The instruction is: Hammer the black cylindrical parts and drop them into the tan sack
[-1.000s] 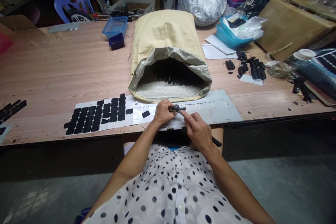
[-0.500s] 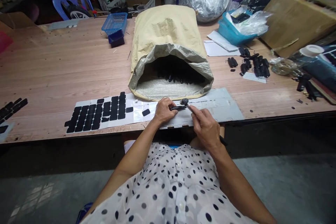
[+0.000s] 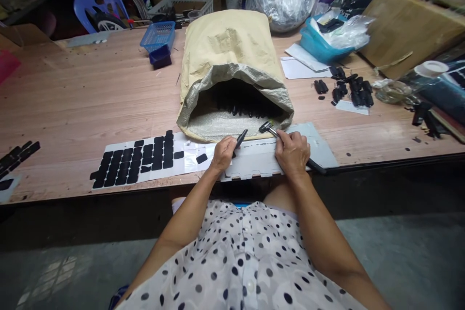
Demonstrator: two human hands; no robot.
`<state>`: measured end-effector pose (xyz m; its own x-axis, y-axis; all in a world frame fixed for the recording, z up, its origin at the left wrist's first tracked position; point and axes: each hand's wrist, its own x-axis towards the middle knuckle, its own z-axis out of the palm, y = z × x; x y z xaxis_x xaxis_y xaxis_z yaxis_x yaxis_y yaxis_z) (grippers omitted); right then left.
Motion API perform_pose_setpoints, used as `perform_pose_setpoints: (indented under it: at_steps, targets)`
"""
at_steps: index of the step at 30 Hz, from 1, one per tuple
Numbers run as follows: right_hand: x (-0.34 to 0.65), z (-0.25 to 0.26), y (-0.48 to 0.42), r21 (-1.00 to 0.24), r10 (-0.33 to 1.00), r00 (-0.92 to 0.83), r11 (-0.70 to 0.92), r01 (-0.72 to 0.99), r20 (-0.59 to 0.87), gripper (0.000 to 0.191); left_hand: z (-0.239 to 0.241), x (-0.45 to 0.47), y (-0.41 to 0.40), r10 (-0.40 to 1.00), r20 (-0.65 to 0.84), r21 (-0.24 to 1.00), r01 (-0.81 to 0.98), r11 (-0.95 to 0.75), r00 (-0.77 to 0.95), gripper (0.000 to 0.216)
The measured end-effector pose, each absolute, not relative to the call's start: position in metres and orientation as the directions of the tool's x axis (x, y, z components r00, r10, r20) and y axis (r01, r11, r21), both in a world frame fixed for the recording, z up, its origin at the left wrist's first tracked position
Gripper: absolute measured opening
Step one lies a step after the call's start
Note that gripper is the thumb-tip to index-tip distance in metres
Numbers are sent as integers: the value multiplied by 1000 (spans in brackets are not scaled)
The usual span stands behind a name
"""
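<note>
My left hand [image 3: 223, 152] is closed on a slim black part [image 3: 241, 138], its tip pointing up and to the right; its kind is unclear. In my right hand [image 3: 293, 152] is a small hammer [image 3: 265, 127] with a metal shaft. Its head lies near the mouth of the sack, and its black handle sticks out behind my wrist. Both hands are over a grey-white board [image 3: 254, 159] at the table's front edge. Just behind them a beige woven sack [image 3: 227, 38] lies open towards me, with dark pieces [image 3: 240, 106] partly hidden in its shadow.
Left of my hands, a white sheet [image 3: 191, 154] carries rows of black rounded pads [image 3: 125, 160]. Black parts [image 3: 358, 89] are heaped at the right, near a turquoise basket [image 3: 323, 46] and a cardboard box [image 3: 410, 29]. Small blue baskets [image 3: 158, 36] stand behind left.
The hammer has moved up and away from the black part, and my right hand has shifted right. My left hand has tilted the black part from nearly flat to pointing upward.
</note>
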<state>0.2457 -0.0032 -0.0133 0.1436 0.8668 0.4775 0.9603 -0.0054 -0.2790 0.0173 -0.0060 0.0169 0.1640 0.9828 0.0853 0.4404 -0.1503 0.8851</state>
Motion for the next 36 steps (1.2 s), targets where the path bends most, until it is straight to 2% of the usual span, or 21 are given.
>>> perform_pose_setpoints:
  at_steps: [8, 10, 12, 14, 16, 18, 21, 24, 26, 28, 30, 32, 34, 36]
  targets:
    - [244, -10, -4, -275, 872, 133, 1, 961, 471, 32, 29, 15, -11, 984, 73, 898, 419, -137, 164, 39]
    - [244, -10, -4, -275, 876, 133, -1, 962, 463, 32, 36, 13, -27, 959, 108, 898, 388, -207, 262, 36]
    - [243, -9, -4, -275, 883, 136, -8, 961, 450, 33, 40, 13, -50, 893, 113, 902, 332, -276, 435, 34]
    - [242, -9, -4, -277, 887, 139, -13, 961, 441, 33, 39, 14, -74, 796, 32, 906, 320, -279, 604, 32]
    - [241, -9, -4, -280, 888, 141, -14, 960, 438, 34, 29, 17, -93, 733, -113, 883, 406, -236, 671, 28]
    - [241, -9, -4, -284, 888, 138, -9, 959, 439, 33, 11, 19, -103, 737, -285, 816, 558, -148, 613, 25]
    - [241, -10, -4, -294, 895, 133, -2, 956, 426, 32, -23, 19, -105, 769, -517, 665, 742, 84, 376, 29]
    - [241, -11, -3, -306, 900, 134, -1, 952, 415, 33, -42, 14, -101, 755, -605, 583, 786, 204, 253, 40]
    - [240, -12, -3, -309, 892, 135, 5, 951, 432, 33, -38, 12, -98, 718, -603, 611, 780, 135, 347, 47]
    - [240, -13, -3, -305, 879, 134, 14, 952, 457, 33, -21, 11, -94, 632, -550, 709, 706, 7, 546, 45]
    - [240, -14, -3, -293, 871, 128, 18, 956, 474, 33, 4, 11, -82, 503, -446, 835, 547, -63, 740, 40]
    - [239, -14, -3, -278, 869, 122, 19, 961, 480, 33, 29, 11, -58, 432, -343, 920, 391, -24, 834, 40]
    - [239, -14, -3, -267, 867, 119, 17, 964, 484, 32, 46, 12, -22, 550, -281, 946, 325, 18, 787, 39]
    - [238, -13, -3, -265, 867, 119, 16, 964, 485, 32, 52, 13, 22, 787, -234, 930, 367, 10, 571, 33]
